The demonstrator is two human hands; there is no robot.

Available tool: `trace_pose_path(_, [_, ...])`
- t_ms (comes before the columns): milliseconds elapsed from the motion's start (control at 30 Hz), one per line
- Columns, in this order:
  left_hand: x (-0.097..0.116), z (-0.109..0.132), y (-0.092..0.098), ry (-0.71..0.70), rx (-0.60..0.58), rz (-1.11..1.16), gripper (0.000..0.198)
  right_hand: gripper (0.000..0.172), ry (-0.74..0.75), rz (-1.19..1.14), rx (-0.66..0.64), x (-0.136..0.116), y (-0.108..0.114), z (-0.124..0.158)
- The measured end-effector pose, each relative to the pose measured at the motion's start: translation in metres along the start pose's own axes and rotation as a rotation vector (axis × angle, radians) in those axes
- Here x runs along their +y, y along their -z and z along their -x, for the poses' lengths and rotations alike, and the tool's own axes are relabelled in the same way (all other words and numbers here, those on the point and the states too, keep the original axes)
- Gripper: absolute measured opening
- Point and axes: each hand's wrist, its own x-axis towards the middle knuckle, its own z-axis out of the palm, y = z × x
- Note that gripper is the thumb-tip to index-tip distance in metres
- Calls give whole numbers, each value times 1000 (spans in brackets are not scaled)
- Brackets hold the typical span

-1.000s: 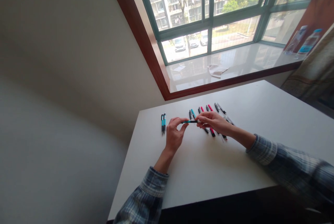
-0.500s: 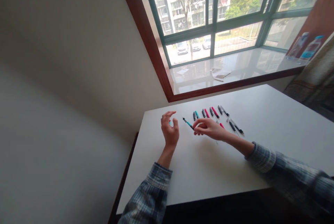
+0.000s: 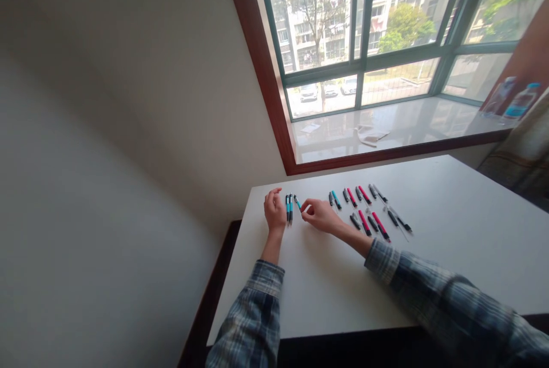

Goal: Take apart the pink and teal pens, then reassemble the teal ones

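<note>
My right hand [image 3: 321, 215] pinches the lower end of a teal and black pen [image 3: 297, 202] between thumb and fingers, its tip hidden by them. Two more teal and black pens [image 3: 291, 208] lie side by side on the white table, just left of the held one. Right beside them rests my left hand [image 3: 274, 212], loosely bent with fingers apart and nothing visible in it. To the right of my right hand lie separated pen parts: a teal barrel [image 3: 337, 200] with a black piece [image 3: 330, 199], several pink barrels [image 3: 351, 197], and black and clear pieces [image 3: 392, 218].
The white table [image 3: 343, 299] meets a wall on the left and a window sill [image 3: 330, 148] at the back. On the sill are a crumpled sheet [image 3: 371, 136] and plastic bottles [image 3: 521, 100]. A curtain [image 3: 510, 156] hangs at the right.
My right hand has moved left with the teal pen, towards the two pens by my left hand. The view has shifted, and the pen parts once behind my right hand now show.
</note>
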Motion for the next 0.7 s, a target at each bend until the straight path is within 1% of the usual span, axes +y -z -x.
trace_pose_path(167, [6,1,-3,74,-39,-20,30,19,11,51,27,-11,3,1])
trace_pose_path(367, [10,-3,-5,125,-82,-20,27,19,10,116,12,-19,-2,-2])
trace_pose_path(533, [7,-8,-7,145,-120,-1,28,22,8,201,10,-18,-9,-3])
trace_pose_path(700, [4,-9,-12,147,-132,27,26,26,23,274,29,-17,-12,1])
